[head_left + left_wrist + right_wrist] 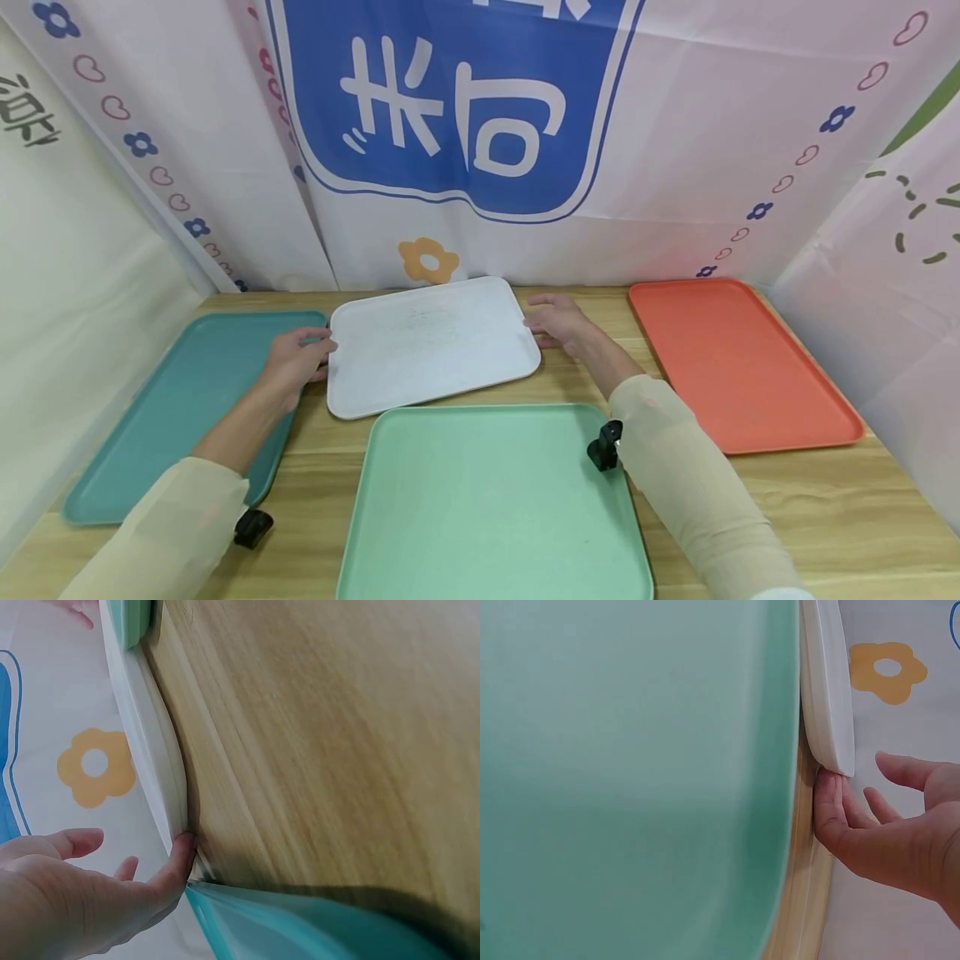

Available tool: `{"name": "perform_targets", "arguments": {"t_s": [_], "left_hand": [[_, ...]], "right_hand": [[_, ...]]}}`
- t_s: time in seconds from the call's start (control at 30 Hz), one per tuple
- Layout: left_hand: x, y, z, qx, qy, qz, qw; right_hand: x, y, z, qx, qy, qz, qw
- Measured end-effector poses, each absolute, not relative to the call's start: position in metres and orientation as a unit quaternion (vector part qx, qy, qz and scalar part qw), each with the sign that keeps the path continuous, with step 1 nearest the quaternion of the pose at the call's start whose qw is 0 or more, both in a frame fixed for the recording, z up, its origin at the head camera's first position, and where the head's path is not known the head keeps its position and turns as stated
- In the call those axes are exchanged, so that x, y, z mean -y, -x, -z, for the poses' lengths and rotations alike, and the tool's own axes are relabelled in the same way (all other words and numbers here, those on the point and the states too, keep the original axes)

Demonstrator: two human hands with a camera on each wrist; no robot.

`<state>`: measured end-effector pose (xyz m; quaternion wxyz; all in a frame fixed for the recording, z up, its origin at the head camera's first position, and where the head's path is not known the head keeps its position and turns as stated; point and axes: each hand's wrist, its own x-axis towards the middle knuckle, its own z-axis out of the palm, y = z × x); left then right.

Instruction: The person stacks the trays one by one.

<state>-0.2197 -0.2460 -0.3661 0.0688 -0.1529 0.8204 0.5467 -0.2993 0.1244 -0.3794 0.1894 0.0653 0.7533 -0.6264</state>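
A white rectangular tray [435, 346] lies at the back of the wooden table, turned slightly so its right end sits farther back. At its left end is my left hand [298, 357], over the edge of a teal tray [202, 383]. In the left wrist view, the left fingertips [183, 846] touch the white tray's edge, with the thumb apart from it. My right hand [564, 323] is at the opposite end. The right wrist view shows its fingertips [831, 784] against that end, the thumb raised away. Neither palm touches the tray.
A light green tray [495, 500] lies in front, close to the white one. On the right is an orange-red tray [750, 367]. Printed cloth [675, 208] hangs behind the wooden table [840, 508] and along both sides.
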Motion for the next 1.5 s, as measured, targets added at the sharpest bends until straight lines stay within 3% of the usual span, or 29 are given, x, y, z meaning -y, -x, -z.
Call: {"name": "perform_targets", "arguments": {"t_s": [1.07, 1.5], "left_hand": [[0.246, 0.221, 0.363, -0.787, 0.17, -0.589, 0.066], [0.246, 0.22, 0.361, -0.784, 0.165, -0.595, 0.064]], "right_hand": [[-0.114, 0.3, 0.383, -0.76, -0.123, 0.627, 0.12], [-0.113, 0.301, 0.383, -0.758, -0.129, 0.629, 0.118]]}}
